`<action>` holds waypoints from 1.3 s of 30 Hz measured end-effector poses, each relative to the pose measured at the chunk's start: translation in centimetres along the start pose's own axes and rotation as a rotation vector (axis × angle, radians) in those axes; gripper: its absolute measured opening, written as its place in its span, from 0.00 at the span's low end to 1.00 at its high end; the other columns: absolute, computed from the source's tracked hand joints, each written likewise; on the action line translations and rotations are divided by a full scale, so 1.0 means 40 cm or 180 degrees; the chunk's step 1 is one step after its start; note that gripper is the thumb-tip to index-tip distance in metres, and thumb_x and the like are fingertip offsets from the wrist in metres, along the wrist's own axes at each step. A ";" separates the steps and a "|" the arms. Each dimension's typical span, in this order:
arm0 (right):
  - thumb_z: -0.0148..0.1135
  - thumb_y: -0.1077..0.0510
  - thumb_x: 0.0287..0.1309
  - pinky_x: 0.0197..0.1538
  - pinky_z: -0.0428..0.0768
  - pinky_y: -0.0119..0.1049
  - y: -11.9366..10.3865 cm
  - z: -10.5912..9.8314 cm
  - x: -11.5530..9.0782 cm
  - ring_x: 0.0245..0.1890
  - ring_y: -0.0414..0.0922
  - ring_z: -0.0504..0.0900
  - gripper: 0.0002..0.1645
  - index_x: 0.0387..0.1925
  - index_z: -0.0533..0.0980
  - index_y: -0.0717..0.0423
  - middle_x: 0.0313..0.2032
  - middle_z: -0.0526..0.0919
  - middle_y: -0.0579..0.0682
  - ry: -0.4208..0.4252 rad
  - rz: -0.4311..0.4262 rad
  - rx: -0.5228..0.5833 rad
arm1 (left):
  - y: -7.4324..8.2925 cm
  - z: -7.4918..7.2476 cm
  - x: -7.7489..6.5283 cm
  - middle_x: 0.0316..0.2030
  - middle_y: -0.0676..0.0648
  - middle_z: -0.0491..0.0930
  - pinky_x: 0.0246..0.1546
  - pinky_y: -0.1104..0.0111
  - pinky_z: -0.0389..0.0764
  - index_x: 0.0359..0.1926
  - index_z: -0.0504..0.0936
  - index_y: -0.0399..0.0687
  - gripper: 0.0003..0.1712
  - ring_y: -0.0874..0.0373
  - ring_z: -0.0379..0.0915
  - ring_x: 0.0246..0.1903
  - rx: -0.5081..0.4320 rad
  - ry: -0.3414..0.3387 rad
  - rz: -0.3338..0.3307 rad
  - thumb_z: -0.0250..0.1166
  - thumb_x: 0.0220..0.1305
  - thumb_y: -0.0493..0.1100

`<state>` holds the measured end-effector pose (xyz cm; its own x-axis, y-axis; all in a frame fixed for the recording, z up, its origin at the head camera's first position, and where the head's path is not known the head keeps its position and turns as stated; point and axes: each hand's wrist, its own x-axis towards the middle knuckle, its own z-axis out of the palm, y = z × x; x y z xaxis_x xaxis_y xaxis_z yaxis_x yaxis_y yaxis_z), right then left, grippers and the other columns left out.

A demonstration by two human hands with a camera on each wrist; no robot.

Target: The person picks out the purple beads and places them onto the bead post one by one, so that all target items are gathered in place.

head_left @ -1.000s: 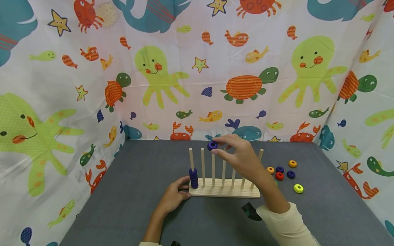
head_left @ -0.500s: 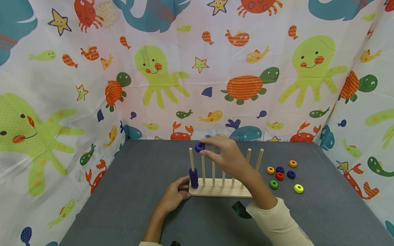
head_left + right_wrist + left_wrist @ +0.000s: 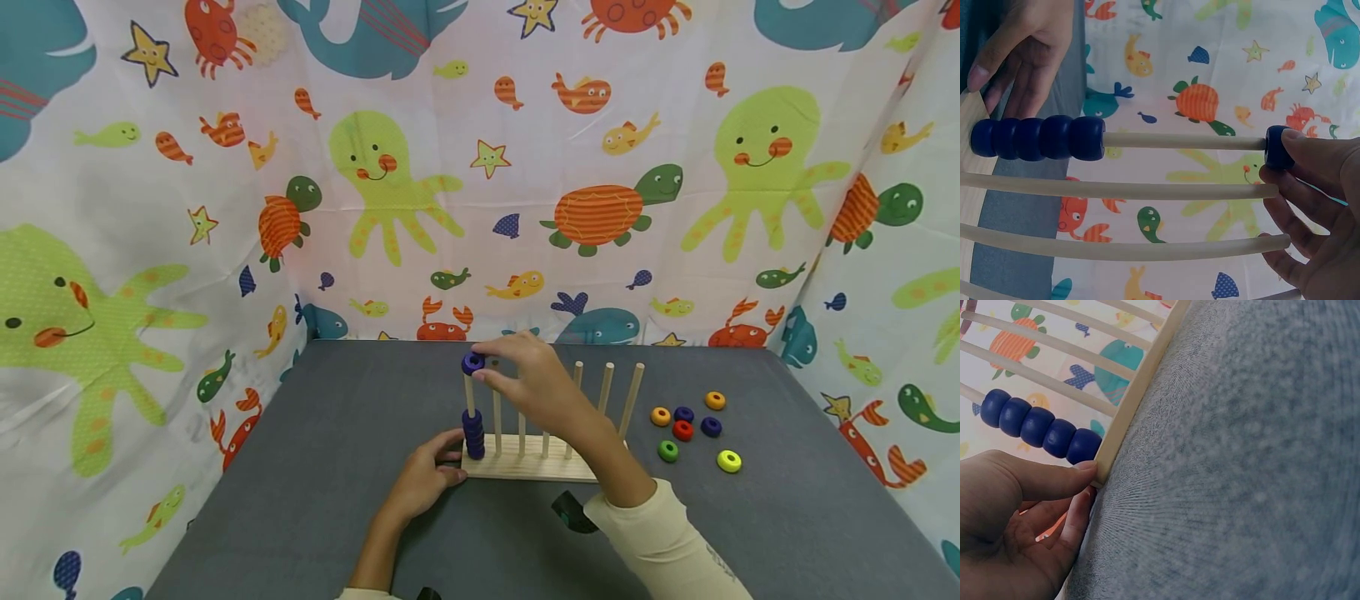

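A wooden peg stand point(image 3: 525, 468) with a row of upright pegs stands mid-table. Its leftmost peg point(image 3: 470, 397) carries a stack of several dark blue beads point(image 3: 1038, 427) at the bottom. My right hand point(image 3: 536, 387) pinches one more blue bead point(image 3: 1278, 147) between thumb and fingers, right at the tip of that same peg. In the right wrist view, other fingertips lie near the ends of the neighbouring pegs. My left hand point(image 3: 426, 475) grips the left end of the base, thumb point(image 3: 1079, 478) on its edge beside the lowest bead, the other fingers partly hidden behind.
To the right of the stand lie several loose beads: orange point(image 3: 715, 401), red point(image 3: 682, 431), blue point(image 3: 711, 427), green point(image 3: 667, 451) and yellow point(image 3: 729, 461). A sea-animal printed cloth point(image 3: 495, 208) hangs behind and beside the grey table point(image 3: 360, 400).
My right hand has moved left over the pegs, bringing the blue bead from about the third peg to the tip of the leftmost one. The left hand has stayed at the base.
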<state>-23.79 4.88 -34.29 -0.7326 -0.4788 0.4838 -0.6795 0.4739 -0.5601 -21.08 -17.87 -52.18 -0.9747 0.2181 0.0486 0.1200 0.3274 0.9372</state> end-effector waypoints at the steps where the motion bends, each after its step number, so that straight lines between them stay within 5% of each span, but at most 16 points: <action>1: 0.72 0.56 0.68 0.60 0.82 0.55 0.000 0.002 0.001 0.57 0.51 0.80 0.25 0.64 0.82 0.56 0.58 0.88 0.51 -0.0003 0.0003 0.0010 | 0.001 0.000 -0.001 0.67 0.32 0.77 0.52 0.59 0.87 0.75 0.71 0.37 0.38 0.39 0.82 0.59 -0.0019 -0.0002 0.0017 0.69 0.64 0.29; 19: 0.71 0.56 0.69 0.64 0.80 0.56 0.000 0.017 0.013 0.63 0.53 0.80 0.24 0.64 0.82 0.56 0.60 0.86 0.52 -0.0081 0.0037 -0.0004 | -0.012 0.005 0.007 0.69 0.34 0.75 0.54 0.60 0.87 0.75 0.72 0.39 0.38 0.40 0.80 0.62 0.0038 -0.0028 -0.0015 0.68 0.65 0.28; 28: 0.73 0.57 0.66 0.65 0.81 0.54 -0.005 -0.002 0.002 0.64 0.52 0.82 0.23 0.61 0.84 0.56 0.58 0.87 0.52 0.0157 -0.0169 -0.0014 | -0.008 0.004 0.004 0.68 0.33 0.77 0.53 0.62 0.86 0.75 0.72 0.38 0.38 0.40 0.81 0.61 -0.0077 0.0014 0.0010 0.68 0.63 0.27; 35: 0.75 0.58 0.65 0.49 0.85 0.47 -0.002 -0.029 -0.022 0.47 0.46 0.83 0.21 0.58 0.86 0.54 0.54 0.89 0.49 0.0430 -0.0202 -0.0003 | -0.005 0.005 0.002 0.68 0.34 0.77 0.54 0.57 0.86 0.74 0.72 0.38 0.38 0.40 0.81 0.61 -0.0075 0.0045 0.0018 0.68 0.63 0.27; 39: 0.76 0.58 0.64 0.53 0.86 0.46 0.003 -0.047 -0.041 0.50 0.46 0.85 0.21 0.58 0.86 0.53 0.54 0.89 0.48 0.0575 -0.0179 0.0018 | -0.005 0.007 0.000 0.68 0.33 0.77 0.54 0.55 0.86 0.74 0.72 0.37 0.38 0.40 0.81 0.61 -0.0054 0.0077 0.0017 0.69 0.63 0.26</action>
<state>-22.72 7.11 -33.89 -0.6889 -0.3638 0.6270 -0.7198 0.4455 -0.5324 -21.06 -17.70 -52.46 -0.9783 0.1976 0.0617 0.1222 0.3107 0.9426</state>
